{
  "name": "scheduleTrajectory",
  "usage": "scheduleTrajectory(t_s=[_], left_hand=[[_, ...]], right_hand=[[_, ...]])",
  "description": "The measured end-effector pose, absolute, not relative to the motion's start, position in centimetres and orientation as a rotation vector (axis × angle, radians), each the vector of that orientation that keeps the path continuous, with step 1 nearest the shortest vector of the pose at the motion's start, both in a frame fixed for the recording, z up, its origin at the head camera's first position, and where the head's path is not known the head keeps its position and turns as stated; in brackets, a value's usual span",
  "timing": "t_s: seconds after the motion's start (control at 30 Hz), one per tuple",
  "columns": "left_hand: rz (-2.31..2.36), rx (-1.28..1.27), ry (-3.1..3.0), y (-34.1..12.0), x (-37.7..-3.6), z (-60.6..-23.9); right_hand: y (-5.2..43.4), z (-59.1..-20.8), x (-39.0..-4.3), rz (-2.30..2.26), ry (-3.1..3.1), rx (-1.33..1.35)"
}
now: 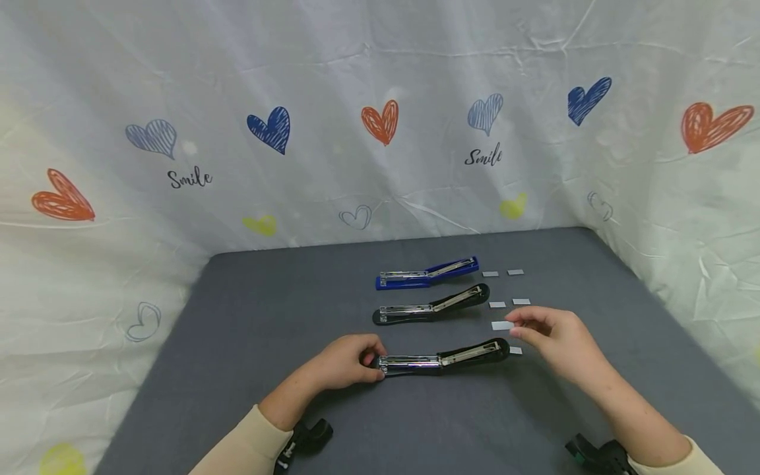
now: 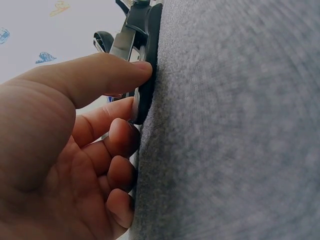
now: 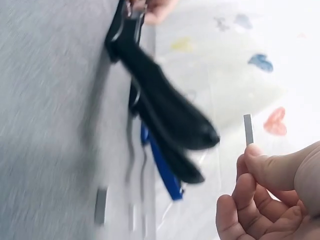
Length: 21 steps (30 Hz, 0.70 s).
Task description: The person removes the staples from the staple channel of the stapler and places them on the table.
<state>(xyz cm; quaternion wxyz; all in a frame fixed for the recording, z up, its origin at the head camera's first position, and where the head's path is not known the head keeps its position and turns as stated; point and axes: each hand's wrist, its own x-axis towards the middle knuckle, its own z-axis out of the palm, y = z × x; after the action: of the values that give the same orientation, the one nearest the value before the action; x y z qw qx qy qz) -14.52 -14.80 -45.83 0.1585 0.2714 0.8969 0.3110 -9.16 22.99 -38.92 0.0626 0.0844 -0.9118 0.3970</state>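
Note:
The nearest black stapler point(image 1: 475, 354) lies opened out on the table, its metal magazine showing. My left hand point(image 1: 347, 361) pinches the left end of its base between thumb and fingers, as the left wrist view shows close up on the black base point(image 2: 146, 95). Above the table, my right hand point(image 1: 555, 340) holds a short strip of staples point(image 3: 248, 130) by one end, between thumb and fingertips. This strip is up off the table, apart from the stapler. Another staple strip point(image 1: 516, 351) lies just beyond the stapler's right end.
Behind are a second opened black stapler point(image 1: 433, 307) and an opened blue stapler point(image 1: 404, 282). Pairs of staple strips lie to their right, one strip point(image 1: 497, 305) beside the black one and another point(image 1: 490, 274) beside the blue. A white curtain point(image 1: 320, 66) with printed hearts encloses the grey table point(image 1: 267, 303).

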Motion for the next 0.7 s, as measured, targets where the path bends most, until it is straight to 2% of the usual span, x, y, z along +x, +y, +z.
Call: scheduleTrajectory(t_s=[0.7], left_hand=[[0.895, 0.764, 2.557, -14.7, -14.5, -45.7]], right_hand=[[29.7, -43.9, -9.8, 0.993, -2.982, 0.101]])
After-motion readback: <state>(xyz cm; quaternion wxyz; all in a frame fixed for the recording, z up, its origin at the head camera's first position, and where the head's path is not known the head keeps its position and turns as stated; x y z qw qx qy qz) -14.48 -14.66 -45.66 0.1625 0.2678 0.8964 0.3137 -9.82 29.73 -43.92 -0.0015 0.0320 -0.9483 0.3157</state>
